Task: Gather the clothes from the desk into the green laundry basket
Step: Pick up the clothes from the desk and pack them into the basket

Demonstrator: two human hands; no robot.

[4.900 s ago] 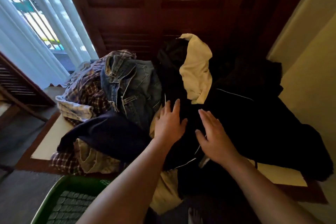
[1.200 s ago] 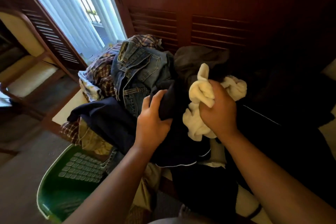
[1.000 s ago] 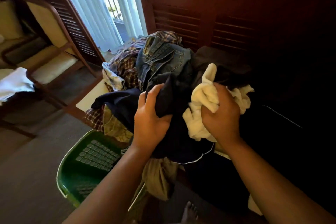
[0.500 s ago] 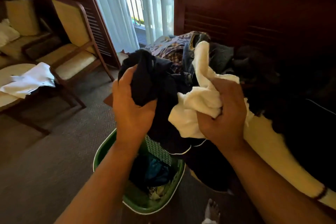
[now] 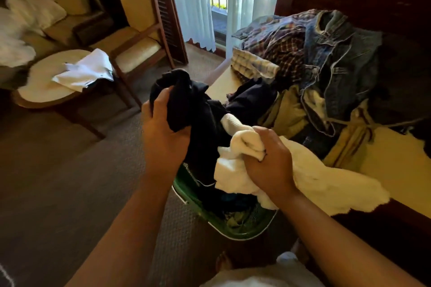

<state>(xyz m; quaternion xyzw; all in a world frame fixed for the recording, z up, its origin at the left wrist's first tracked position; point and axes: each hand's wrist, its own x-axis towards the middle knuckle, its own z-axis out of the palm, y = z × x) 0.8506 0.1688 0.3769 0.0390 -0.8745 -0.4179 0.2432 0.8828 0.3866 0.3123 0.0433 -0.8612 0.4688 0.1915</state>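
A dark garment [image 5: 193, 109] is being gripped by the curled left hand [image 5: 163, 133] above the green laundry basket [image 5: 242, 230]; a white cloth [image 5: 303, 177] is being clutched in the right hand [image 5: 268, 165]. More clothes [image 5: 326, 58] are being left heaped on the desk [image 5: 391, 165].

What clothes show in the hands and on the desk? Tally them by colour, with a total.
Black garment, gripped by the left hand: 1
White garment, gripped by the right hand: 1
Blue denim on the desk: 1
Checked: 2, a dark check and a pale check
Khaki garment: 1
Navy garment: 1
Total: 7 told apart; the pile may hide more
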